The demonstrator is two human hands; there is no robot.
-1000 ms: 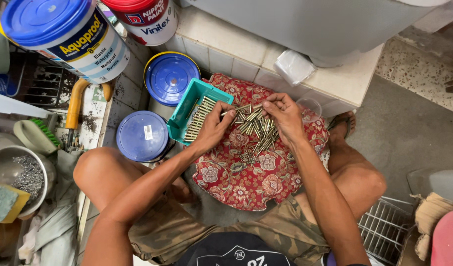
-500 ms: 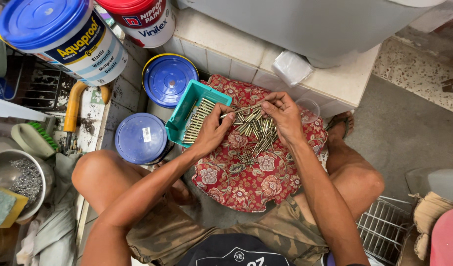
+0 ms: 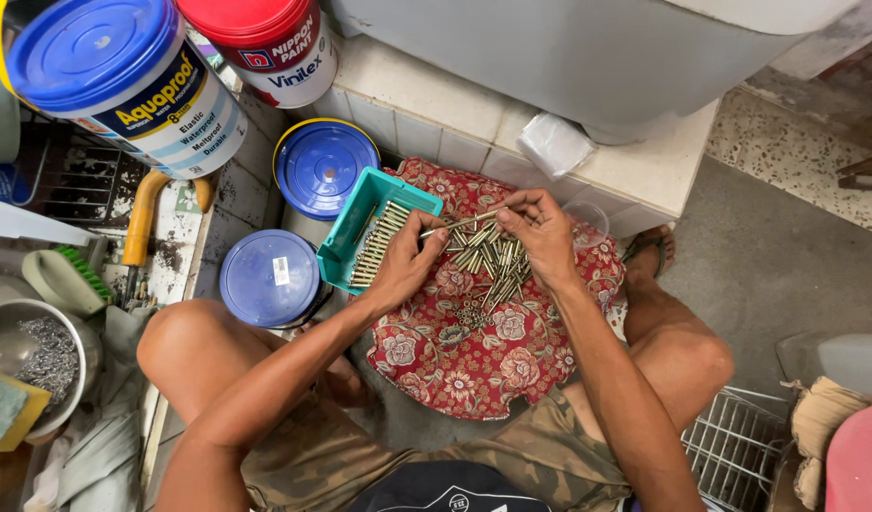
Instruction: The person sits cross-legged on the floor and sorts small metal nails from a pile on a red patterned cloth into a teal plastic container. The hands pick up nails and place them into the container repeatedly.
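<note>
Brass tubes (image 3: pixel 488 258), dozens, frame centre on one floral cloth (image 3: pixel 474 365); both hands' fingers pinch one tube (image 3: pixel 469 222): left hand (image 3: pixel 407 265), right hand (image 3: pixel 540 228). One teal tray (image 3: pixel 360 223); four tubs.

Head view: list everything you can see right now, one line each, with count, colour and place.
metal sleeve pieces: pile, brass, on cloth
floral cloth: one, red, on floor
tray: one, teal, left of pile, holds rows of pieces
lidded buckets: two, blue lids, left of tray
paint pails: two, blue and red lids, top left
steel bowl: one, far left
wire rack: one, white, lower right
left hand: on pile
right hand: holding thin rod
</note>
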